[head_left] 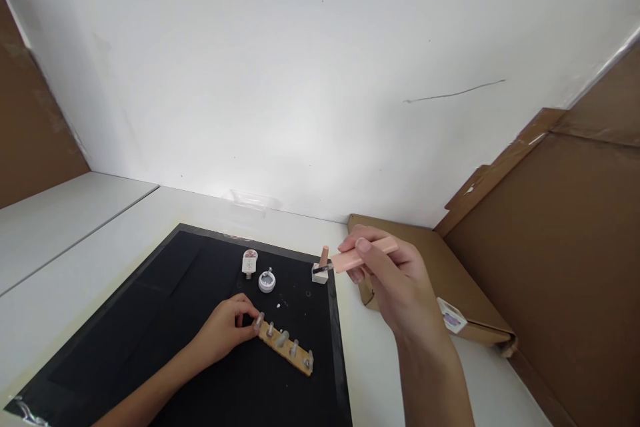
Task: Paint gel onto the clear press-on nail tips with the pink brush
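My right hand (387, 263) is raised and closed round a peach nail polish brush (364, 254). Its dark bristle tip points left, in front of a small white block (320, 274) from which a peach stick-like piece (325, 255) rises. Below, on the black mat (150, 300), my left hand (230, 323) pinches the near-left end of a wooden nail tip stand (300, 363). Several clear nail tips (283, 338) stand in a row along it. Whether my left fingers grip the end tip or the wood itself, I cannot tell.
Behind the stand lie a round white container (267, 281) and a white piece with a round patterned top (249, 263). A cardboard box (425, 247) sits at the right, with a small white-edged packet (453, 315) at its side. A white wall (300, 80) closes the back.
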### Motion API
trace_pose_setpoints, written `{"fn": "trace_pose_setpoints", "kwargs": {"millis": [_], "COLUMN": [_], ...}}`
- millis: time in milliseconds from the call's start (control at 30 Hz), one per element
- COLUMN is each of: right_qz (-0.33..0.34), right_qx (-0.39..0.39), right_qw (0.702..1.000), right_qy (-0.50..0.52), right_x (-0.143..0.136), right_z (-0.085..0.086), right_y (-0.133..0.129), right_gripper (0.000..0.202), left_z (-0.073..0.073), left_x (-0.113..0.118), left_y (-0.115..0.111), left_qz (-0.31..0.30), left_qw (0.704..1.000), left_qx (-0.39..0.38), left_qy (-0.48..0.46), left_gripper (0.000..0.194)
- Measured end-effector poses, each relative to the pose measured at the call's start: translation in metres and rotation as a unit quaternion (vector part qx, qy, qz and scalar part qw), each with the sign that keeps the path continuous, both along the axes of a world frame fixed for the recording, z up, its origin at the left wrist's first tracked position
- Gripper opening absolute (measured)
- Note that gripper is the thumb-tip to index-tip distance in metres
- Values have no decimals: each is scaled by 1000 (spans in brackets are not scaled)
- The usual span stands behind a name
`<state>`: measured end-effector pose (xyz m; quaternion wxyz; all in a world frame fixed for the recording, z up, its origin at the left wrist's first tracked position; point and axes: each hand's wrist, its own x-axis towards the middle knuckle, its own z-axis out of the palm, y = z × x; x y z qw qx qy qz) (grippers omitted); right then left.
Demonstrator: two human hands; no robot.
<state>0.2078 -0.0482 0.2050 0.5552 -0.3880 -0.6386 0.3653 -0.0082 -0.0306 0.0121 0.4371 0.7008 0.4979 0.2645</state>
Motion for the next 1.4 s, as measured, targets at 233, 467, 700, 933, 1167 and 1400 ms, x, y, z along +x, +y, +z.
{"fn": "trace_pose_setpoints", "kwargs": {"millis": [233, 467, 700, 933, 1167, 1400], "right_qz": [35, 18, 17, 19, 14, 20], "right_qx": [-43, -40, -44, -51, -54, -70], "right_qw": [994, 996, 995, 994, 995, 993], "right_qy": [95, 84, 85, 93, 87, 91], "right_x": [-3, -4, -6, -4, -4, -5], "right_z": [2, 2, 2, 0, 0, -1], "right_y": [2, 2, 4, 5, 5, 8], "right_gripper": [26, 27, 28, 27, 30, 29], "left_z": [0, -6, -3, -5, -6, -6], "left_x": [4, 14, 15, 15, 16, 20], "left_y": [-6, -14, -7, -4, -3, 0], "left_qz": [3, 9, 3, -4, -10, -9], "left_qw": [1000, 999, 1000, 999, 999, 999], "left_qx": [5, 34, 14, 16, 18, -2], "left_qy": [-10, -11, -28, -41, -44, -51], "left_gripper": [37, 65, 57, 51, 53, 53]}}
